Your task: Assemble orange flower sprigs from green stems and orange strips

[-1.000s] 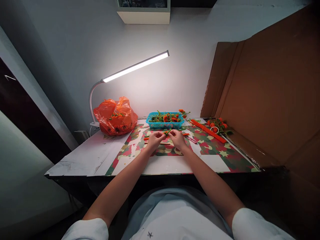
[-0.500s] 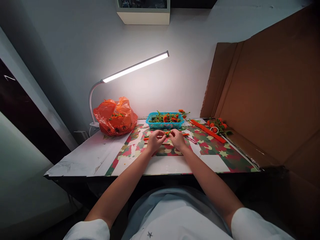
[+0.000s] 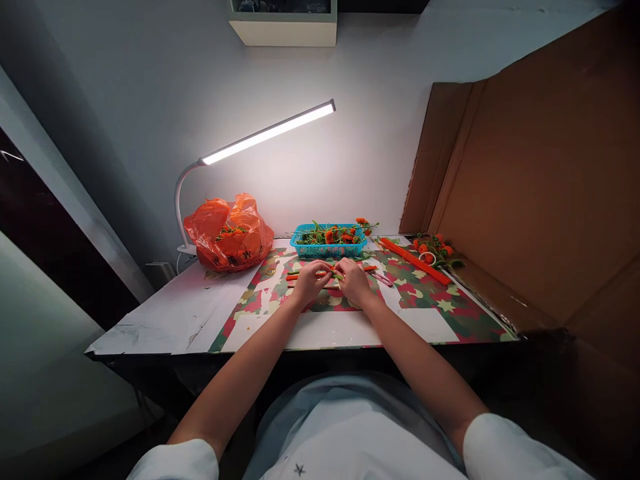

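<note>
Over the middle of the table, my left hand [image 3: 310, 281] and my right hand [image 3: 354, 280] meet with fingertips pinched together. Between them is a small green piece [image 3: 337, 275], which looks like a bit of fuzzy pipe cleaner; the fingers cover most of it. Orange and green fuzzy strips [image 3: 292, 277] lie flat just behind and beside my left hand. A thin brown stick [image 3: 332, 287] rests below the fingertips. To the right of my right hand lies a pink-handled tool [image 3: 383, 279], perhaps scissors.
A blue basket [image 3: 327, 250] of orange flowers with green stems stands behind my hands. On the left are an orange plastic bag [image 3: 230, 247] and a lit lamp [image 3: 270, 132]. A long orange bundle [image 3: 415, 261], more orange flowers [image 3: 434, 248] and tall cardboard [image 3: 530, 173] are at right.
The fingers have shifted slightly around the green piece, and my right hand's fingers now curl over more of it. The whole view has moved a little.
</note>
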### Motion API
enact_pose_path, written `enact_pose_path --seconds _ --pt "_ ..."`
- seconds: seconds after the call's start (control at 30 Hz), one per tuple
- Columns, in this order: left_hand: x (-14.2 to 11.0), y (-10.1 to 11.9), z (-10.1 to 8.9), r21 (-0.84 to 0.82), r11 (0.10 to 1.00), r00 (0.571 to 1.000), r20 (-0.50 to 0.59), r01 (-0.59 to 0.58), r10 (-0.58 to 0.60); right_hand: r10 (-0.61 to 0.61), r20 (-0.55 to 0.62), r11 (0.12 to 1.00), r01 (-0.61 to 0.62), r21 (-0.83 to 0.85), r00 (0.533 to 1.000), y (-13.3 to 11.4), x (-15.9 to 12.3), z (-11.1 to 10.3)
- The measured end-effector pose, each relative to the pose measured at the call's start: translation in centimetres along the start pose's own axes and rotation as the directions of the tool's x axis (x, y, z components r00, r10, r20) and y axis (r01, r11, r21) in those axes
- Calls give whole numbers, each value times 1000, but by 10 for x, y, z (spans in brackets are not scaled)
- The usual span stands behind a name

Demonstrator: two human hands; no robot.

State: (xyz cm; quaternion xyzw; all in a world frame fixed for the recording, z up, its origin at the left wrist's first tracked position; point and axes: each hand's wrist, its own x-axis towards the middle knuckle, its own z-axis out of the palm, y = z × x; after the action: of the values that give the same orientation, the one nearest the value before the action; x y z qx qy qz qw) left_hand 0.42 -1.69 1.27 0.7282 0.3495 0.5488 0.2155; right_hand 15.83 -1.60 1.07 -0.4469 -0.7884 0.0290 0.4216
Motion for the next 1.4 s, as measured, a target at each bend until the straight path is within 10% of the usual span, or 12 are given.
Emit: enact_pose_path --seconds 0.37,1.07,1.23,1.4 --pt "3 -8 5 -441 853 937 -72 278 -342 164 -105 945 -126 303 981 -3 1 6" --pt "3 -2 4 -141 988 992 -96 64 -78 257 -77 881 -201 428 963 2 4 19" --pt "3 0 3 -132 988 991 -98 77 -90 191 -85 958 -167 233 978 0 3 11" --pt "4 -7 -2 -321 883 934 6 341 -358 -7 -66 994 0 -108 998 -8 0 -1"
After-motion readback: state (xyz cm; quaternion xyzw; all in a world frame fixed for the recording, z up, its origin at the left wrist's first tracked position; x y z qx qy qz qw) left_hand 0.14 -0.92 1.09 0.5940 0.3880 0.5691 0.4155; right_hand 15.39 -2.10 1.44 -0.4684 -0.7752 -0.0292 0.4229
